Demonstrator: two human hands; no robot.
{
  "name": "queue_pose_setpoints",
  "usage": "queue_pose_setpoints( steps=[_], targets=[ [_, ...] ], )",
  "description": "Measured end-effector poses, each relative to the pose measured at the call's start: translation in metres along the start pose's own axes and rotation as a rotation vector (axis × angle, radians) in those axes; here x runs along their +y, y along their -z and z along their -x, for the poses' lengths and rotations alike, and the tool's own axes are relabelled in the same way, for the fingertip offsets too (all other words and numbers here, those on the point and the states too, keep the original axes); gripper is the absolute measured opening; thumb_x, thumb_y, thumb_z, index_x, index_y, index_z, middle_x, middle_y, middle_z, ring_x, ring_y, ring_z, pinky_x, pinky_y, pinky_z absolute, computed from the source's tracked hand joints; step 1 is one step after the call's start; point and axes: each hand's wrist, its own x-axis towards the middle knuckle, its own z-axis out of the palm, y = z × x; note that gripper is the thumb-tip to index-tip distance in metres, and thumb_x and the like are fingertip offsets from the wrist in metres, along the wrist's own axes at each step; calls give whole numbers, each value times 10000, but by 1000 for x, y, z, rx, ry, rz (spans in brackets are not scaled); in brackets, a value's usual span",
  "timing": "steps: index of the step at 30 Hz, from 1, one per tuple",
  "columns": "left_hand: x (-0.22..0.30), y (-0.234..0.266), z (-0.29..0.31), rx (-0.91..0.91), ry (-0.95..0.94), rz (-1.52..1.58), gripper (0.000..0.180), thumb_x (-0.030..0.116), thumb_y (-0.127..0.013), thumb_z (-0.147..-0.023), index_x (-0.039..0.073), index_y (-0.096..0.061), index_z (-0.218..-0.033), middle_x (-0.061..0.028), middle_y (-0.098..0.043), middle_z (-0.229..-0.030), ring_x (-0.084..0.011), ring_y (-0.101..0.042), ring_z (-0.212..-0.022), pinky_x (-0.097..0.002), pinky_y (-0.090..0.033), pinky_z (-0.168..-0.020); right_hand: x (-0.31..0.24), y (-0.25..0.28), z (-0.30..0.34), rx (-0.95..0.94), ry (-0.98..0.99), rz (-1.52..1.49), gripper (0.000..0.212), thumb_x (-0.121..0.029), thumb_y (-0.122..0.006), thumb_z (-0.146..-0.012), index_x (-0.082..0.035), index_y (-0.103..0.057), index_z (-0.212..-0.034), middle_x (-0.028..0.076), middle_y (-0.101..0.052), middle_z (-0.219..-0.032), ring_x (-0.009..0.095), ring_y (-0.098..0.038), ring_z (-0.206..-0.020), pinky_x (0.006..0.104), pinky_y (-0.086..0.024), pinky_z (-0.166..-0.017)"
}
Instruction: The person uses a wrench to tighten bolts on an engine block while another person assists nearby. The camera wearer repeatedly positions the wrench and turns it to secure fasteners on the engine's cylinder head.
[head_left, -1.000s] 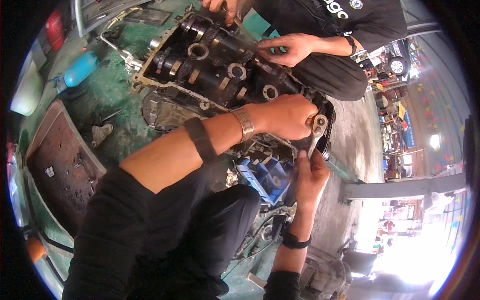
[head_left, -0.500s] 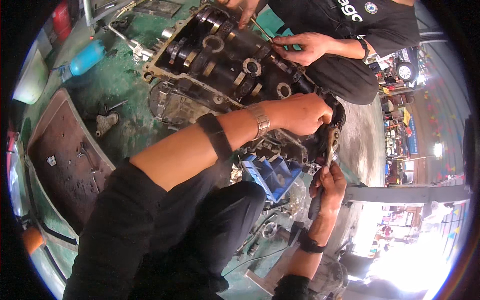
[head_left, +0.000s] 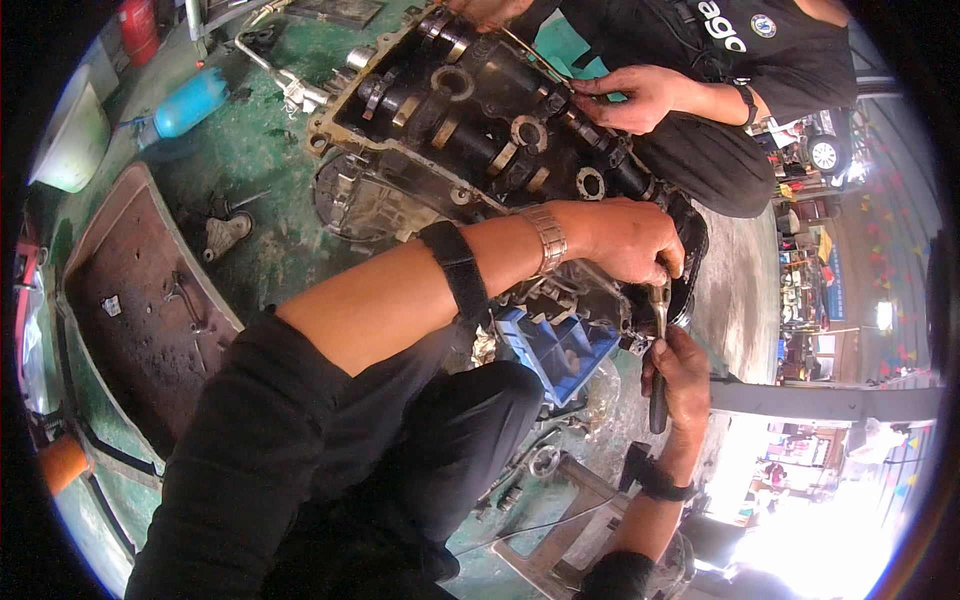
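A dirty engine cylinder head point(head_left: 480, 130) lies on the floor, its camshafts uncovered. At its right end my left hand point(head_left: 635, 243) is closed, thumb and fingers on the head end of a ratchet wrench point(head_left: 660, 312). My right hand point(head_left: 686, 375) grips the wrench lower down, around its dark handle. What the wrench's head sits on is hidden under my left hand. Below the engine is a blue divided parts tray point(head_left: 560, 360) with small parts in it. Across from me, a co-worker's hand point(head_left: 640, 97) holds a thin rod-like tool over the engine's far side.
A brown drip tray point(head_left: 150, 300) with a few tools stands on the left. Beyond it are a blue bottle point(head_left: 190, 103) and a white bucket point(head_left: 75, 135). A metal bracket point(head_left: 228, 235) lies on the green floor. A grey beam point(head_left: 800, 402) crosses at the right.
The wrench handle has swung to stand more upright in the picture. My left hand has shifted onto the wrench's head, which showed bare before. The whole view has slid slightly.
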Motion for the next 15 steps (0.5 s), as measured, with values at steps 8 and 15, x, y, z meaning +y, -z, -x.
queue_pose_setpoints(
  steps=[8,15],
  targets=[
    [1,2,-1,-18,18,19,286,193,-732,-730,56,-703,-979,-121,-707,-930,-287,-670,-895,-374,-508,-794,-11,6,-2,120,126,437,216,-167,-624,-921,34,-642,-998,2,-544,-645,70,-493,-536,238,-413,-481],
    [1,0,-1,4,24,12,293,197,-735,-731,38,-705,-976,-140,-706,-924,-285,-675,-879,-366,-511,-781,6,-13,6,220,111,369,225,-197,-593,-941,8,-638,-1022,2,-550,-639,68,-484,-540,234,-392,-481]
  ],
)
